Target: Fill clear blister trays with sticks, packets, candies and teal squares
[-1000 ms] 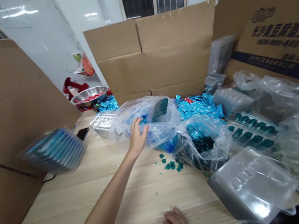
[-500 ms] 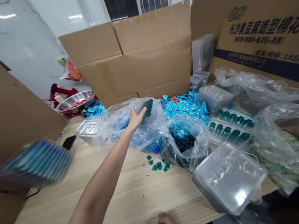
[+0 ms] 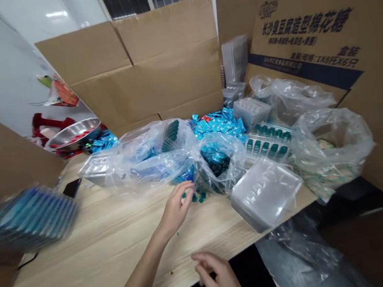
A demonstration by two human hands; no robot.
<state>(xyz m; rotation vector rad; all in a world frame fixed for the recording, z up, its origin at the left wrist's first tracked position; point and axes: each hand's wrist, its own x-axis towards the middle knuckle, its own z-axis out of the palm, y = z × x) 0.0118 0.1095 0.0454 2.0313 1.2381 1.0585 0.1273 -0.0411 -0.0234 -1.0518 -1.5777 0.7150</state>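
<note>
My left hand (image 3: 176, 210) is over the table with its fingers stretched out and nothing in it. Its fingertips are nearest to several small green pieces (image 3: 199, 197) scattered on the wood, partly hidden by the hand. Close to the table's front edge, my right hand (image 3: 220, 277) is open and holds nothing, its fingers loosely bent. A clear tray with green pieces (image 3: 171, 136) lies tilted on a large plastic bag (image 3: 140, 168) of blue items. Right of that bag stands an opened bag (image 3: 220, 158) holding dark green pieces.
Stacked clear trays (image 3: 266, 192) sit at the table's right front edge. Behind them lies a filled tray (image 3: 267, 143) of green pieces. A bag of patterned packets (image 3: 331, 155) is farther right, blue packets (image 3: 219, 124) at the back. Stacked trays (image 3: 32, 217) and a phone (image 3: 72, 188) are left.
My left hand has let go of the tray with green pieces on the bag and come back toward me. My right hand has risen further into view and its fingers have opened. The view has shifted right.
</note>
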